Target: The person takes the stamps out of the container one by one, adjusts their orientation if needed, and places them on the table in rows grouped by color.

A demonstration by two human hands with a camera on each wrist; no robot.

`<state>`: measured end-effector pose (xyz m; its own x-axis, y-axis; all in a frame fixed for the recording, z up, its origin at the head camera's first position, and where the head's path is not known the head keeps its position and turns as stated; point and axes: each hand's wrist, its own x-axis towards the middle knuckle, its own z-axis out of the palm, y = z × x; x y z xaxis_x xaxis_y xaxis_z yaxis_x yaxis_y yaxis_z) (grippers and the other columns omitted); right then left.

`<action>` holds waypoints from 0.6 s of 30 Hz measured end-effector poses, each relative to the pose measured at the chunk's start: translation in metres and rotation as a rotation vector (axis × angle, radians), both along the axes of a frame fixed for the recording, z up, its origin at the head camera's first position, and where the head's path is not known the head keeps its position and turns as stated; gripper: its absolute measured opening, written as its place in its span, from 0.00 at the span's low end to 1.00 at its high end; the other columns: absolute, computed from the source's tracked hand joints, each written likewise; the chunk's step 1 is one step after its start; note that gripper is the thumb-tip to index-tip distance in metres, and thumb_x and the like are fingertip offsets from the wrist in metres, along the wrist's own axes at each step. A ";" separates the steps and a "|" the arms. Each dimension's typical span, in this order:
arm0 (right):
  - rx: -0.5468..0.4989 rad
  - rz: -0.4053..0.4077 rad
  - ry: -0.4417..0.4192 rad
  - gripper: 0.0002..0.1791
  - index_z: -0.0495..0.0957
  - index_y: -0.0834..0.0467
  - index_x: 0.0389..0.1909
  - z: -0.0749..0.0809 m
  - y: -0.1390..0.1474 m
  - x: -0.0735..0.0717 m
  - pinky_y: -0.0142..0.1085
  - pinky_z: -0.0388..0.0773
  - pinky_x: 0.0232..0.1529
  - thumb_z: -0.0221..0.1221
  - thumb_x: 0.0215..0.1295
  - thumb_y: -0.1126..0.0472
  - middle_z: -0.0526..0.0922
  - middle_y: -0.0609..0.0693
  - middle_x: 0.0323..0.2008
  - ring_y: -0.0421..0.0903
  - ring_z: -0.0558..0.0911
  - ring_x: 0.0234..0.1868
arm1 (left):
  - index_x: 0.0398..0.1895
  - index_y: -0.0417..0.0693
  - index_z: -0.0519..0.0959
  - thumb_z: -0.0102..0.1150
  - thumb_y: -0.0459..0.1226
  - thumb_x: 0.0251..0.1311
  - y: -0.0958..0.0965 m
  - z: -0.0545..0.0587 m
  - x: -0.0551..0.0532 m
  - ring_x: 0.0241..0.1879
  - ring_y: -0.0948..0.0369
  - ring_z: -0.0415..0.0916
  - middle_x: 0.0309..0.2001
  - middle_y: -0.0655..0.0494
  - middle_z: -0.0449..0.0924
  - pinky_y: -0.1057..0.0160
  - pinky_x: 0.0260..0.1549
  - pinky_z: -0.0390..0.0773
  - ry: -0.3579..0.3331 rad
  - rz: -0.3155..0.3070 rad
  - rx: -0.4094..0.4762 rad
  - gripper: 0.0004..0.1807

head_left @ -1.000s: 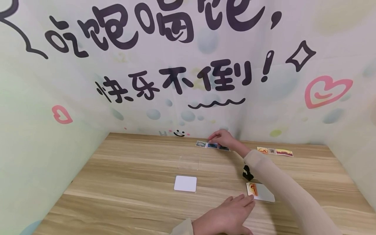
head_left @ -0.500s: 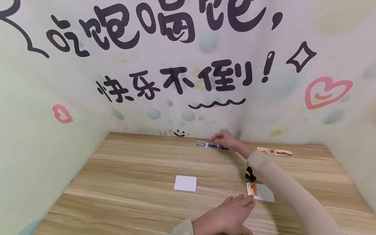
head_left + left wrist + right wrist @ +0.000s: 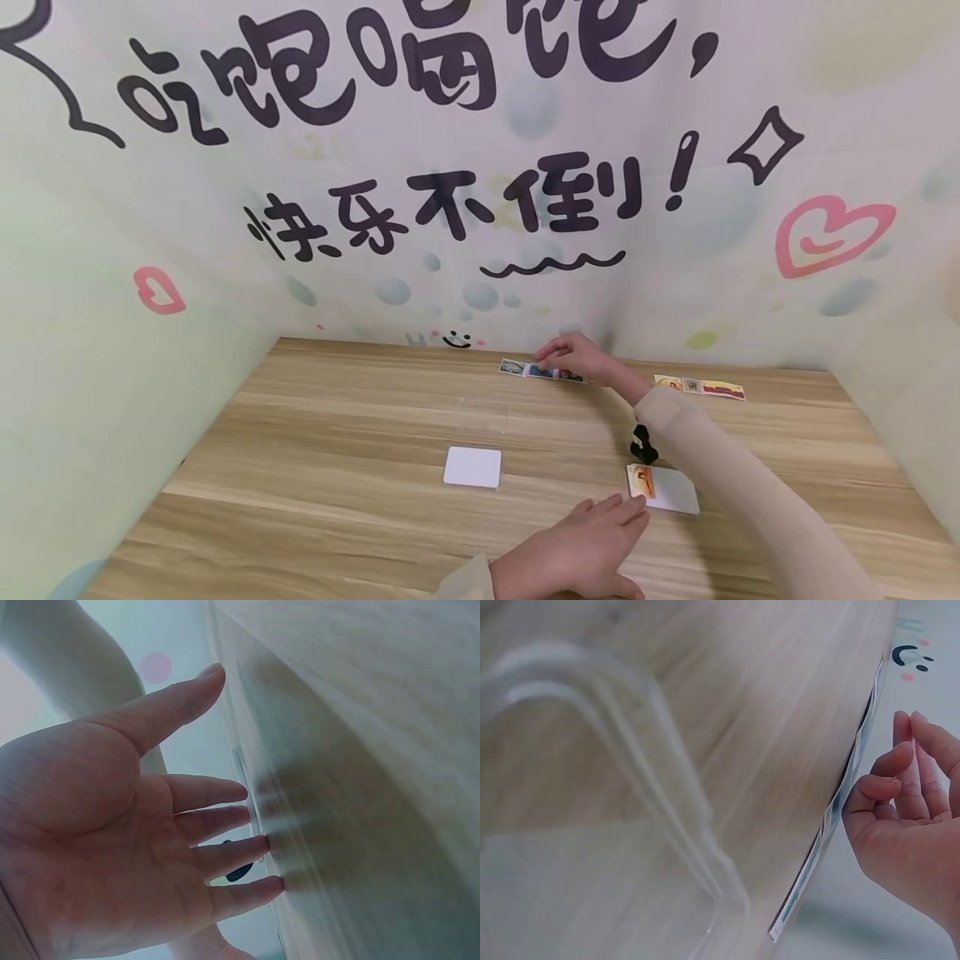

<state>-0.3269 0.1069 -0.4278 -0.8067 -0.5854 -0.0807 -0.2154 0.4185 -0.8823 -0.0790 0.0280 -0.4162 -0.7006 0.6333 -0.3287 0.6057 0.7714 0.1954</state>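
Observation:
My right hand [image 3: 579, 358] is over a strip of small blue stamp-like pictures [image 3: 514, 367] by the back wall, in the head view. In the right wrist view, its thumb and a fingertip meet with nothing visible between them, and the lower fingers bend right at the strip [image 3: 832, 814]. The hand covers part of the strip in the head view. My left hand [image 3: 573, 550] lies palm down at the front, fingers extended, fingertips beside a white card stack [image 3: 678, 492] topped with an orange picture [image 3: 641, 481]. The left wrist view shows that palm [image 3: 112, 847] and its straight fingers.
A second strip of yellow and orange pictures [image 3: 723, 389] lies at the back right. Left of centre rests a blank white card stack [image 3: 472, 467], with a clear thin sheet [image 3: 482, 415] behind it. A small black piece [image 3: 642, 445] shows below the right sleeve.
My right hand has shifted slightly to the right along the blue strip, and its sleeve and the black piece have moved right too. The left hand has stayed in place.

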 end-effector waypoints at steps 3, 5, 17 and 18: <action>-0.003 -0.010 -0.014 0.15 0.84 0.70 0.54 0.001 0.002 -0.001 0.32 0.76 0.36 0.63 0.74 0.64 0.90 0.60 0.48 0.43 0.81 0.36 | 0.83 0.56 0.62 0.64 0.63 0.66 -0.001 0.001 0.000 0.80 0.64 0.54 0.84 0.67 0.51 0.59 0.72 0.67 0.000 -0.005 0.003 0.47; -0.006 -0.013 -0.023 0.16 0.84 0.70 0.55 0.001 0.005 -0.001 0.33 0.76 0.35 0.63 0.73 0.64 0.91 0.58 0.47 0.43 0.79 0.34 | 0.83 0.56 0.62 0.64 0.63 0.66 -0.001 0.001 -0.001 0.80 0.64 0.55 0.83 0.67 0.51 0.59 0.71 0.67 -0.002 -0.008 0.004 0.47; -0.066 -0.019 -0.078 0.18 0.82 0.71 0.58 0.000 0.018 -0.004 0.33 0.74 0.33 0.64 0.74 0.63 0.90 0.57 0.43 0.43 0.75 0.29 | 0.82 0.56 0.63 0.65 0.64 0.65 -0.001 0.000 0.000 0.80 0.64 0.55 0.83 0.67 0.51 0.58 0.72 0.67 -0.004 0.000 0.001 0.47; -0.069 -0.021 -0.082 0.18 0.81 0.71 0.58 0.000 0.019 -0.004 0.33 0.74 0.33 0.64 0.74 0.63 0.89 0.56 0.42 0.43 0.74 0.29 | 0.82 0.56 0.63 0.65 0.64 0.65 -0.001 0.000 0.001 0.80 0.64 0.55 0.83 0.67 0.51 0.58 0.71 0.67 0.009 -0.002 0.000 0.47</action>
<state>-0.3310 0.1260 -0.4280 -0.8112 -0.5748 -0.1076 -0.1327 0.3601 -0.9234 -0.0781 0.0273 -0.4161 -0.7022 0.6347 -0.3226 0.6087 0.7702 0.1902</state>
